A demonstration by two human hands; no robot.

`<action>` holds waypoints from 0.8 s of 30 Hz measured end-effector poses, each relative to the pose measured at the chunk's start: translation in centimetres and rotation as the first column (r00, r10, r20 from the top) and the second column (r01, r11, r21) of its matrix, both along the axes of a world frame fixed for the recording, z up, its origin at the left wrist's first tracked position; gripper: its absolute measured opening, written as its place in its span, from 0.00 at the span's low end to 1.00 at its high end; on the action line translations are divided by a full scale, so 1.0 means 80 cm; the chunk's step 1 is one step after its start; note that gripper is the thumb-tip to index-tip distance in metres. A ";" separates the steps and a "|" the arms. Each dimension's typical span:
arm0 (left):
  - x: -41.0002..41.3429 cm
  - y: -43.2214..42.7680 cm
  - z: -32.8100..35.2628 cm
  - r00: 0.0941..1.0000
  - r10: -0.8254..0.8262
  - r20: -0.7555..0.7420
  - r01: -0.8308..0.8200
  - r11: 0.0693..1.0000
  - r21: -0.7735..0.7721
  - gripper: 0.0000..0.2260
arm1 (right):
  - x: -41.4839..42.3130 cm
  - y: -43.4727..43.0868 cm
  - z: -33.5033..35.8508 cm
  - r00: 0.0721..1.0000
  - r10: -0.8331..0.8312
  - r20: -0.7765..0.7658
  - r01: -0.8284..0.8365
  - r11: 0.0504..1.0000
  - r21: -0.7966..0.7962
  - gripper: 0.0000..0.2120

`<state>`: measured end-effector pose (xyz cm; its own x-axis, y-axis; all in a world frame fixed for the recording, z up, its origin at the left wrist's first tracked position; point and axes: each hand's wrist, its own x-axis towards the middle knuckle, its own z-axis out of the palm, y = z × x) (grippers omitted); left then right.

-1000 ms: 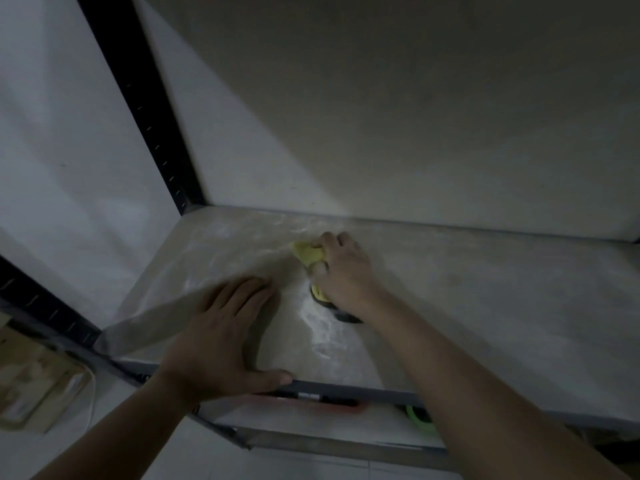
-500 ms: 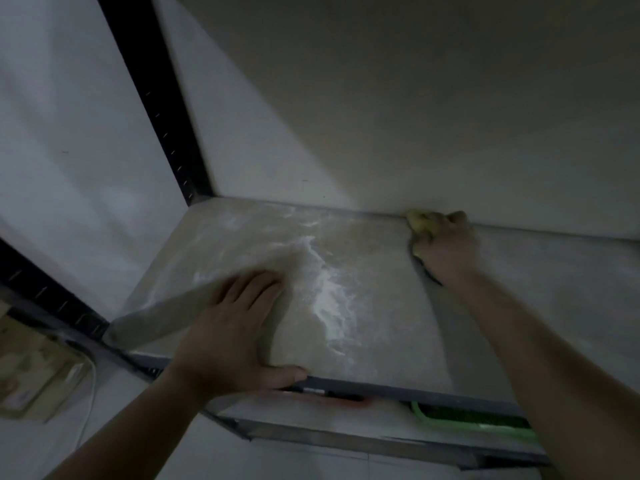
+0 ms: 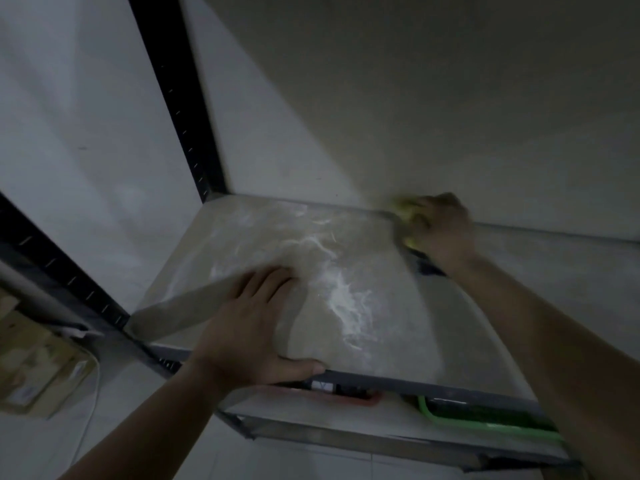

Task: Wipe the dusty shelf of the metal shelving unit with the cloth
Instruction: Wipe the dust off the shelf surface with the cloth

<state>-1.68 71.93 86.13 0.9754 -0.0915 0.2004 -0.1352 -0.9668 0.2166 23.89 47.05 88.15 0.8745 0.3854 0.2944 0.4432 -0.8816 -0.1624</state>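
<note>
Right hand [image 3: 445,230], arm outstretched, grips the yellow cloth [image 3: 405,211] at the dusty shelf's [image 3: 381,323] back edge; left hand [image 3: 249,327] rests flat, fingers straight, near its front edge.

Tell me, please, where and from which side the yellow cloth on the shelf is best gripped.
Grip the yellow cloth over its bunched top, coming from above and the front, as the right hand does now. It lies crumpled at the back edge of the shelf, against the wall, so the far side is blocked.
</note>
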 end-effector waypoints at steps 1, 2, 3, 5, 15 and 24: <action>0.000 0.000 0.000 1.000 -0.006 0.013 0.006 1.000 -0.009 0.51 | 0.006 -0.014 -0.002 0.996 -0.078 -0.035 0.077 0.996 -0.036 0.20; 0.001 0.001 0.000 1.000 -0.010 0.021 0.010 1.000 -0.015 0.51 | 0.007 -0.020 -0.008 0.983 -0.160 -0.091 0.157 0.987 -0.041 0.19; 0.001 0.001 0.000 1.000 -0.012 0.023 0.013 1.000 -0.022 0.51 | 0.003 -0.015 -0.013 0.973 -0.205 -0.105 0.205 0.979 -0.012 0.18; 0.002 0.002 0.000 1.000 -0.010 0.020 0.011 0.999 -0.041 0.51 | -0.008 0.018 -0.020 0.973 -0.219 -0.078 0.224 0.973 0.063 0.20; 0.004 0.001 -0.001 0.999 -0.026 0.038 0.027 0.999 -0.047 0.51 | -0.066 0.160 0.004 0.882 0.449 -0.143 -0.433 0.892 0.129 0.15; 0.004 0.003 0.000 1.000 -0.015 0.017 0.016 0.997 -0.076 0.52 | -0.020 0.118 0.001 0.987 -0.110 -0.119 0.112 0.994 0.012 0.13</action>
<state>-1.33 72.19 86.13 0.9705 -0.0906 0.2233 -0.1543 -0.9455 0.2868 22.33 56.49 88.21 0.9404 0.2798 0.1931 0.3199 -0.9204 -0.2246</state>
